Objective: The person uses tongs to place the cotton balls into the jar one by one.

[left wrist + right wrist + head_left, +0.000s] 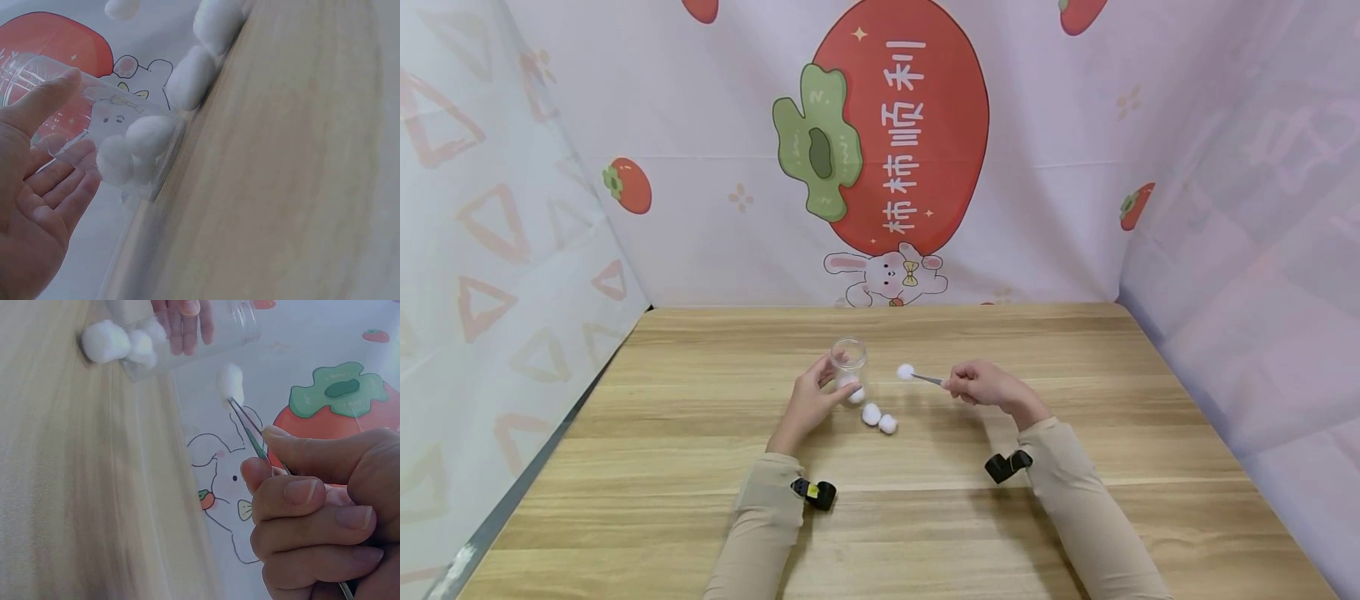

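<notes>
A clear plastic jar [848, 358] stands upright on the table with its mouth uncovered and a few cotton balls [150, 134] at the bottom. My left hand [812, 397] holds it from the left, thumb on the near side and fingers around the back. Between thumb and fingers, my right hand [988, 387] grips metal tweezers [250, 428]. Their tips pinch one cotton ball [906, 372], raised above the table to the right of the jar. Two loose cotton balls, one nearer the jar [871, 414] and one farther right [888, 424], lie side by side in front of it.
The wood-grain table [895, 533] reaches back to a white printed cloth [715, 242] hanging behind it. More cloth hangs along both sides. A small black camera is strapped to each sleeve, left [822, 495] and right [1000, 468].
</notes>
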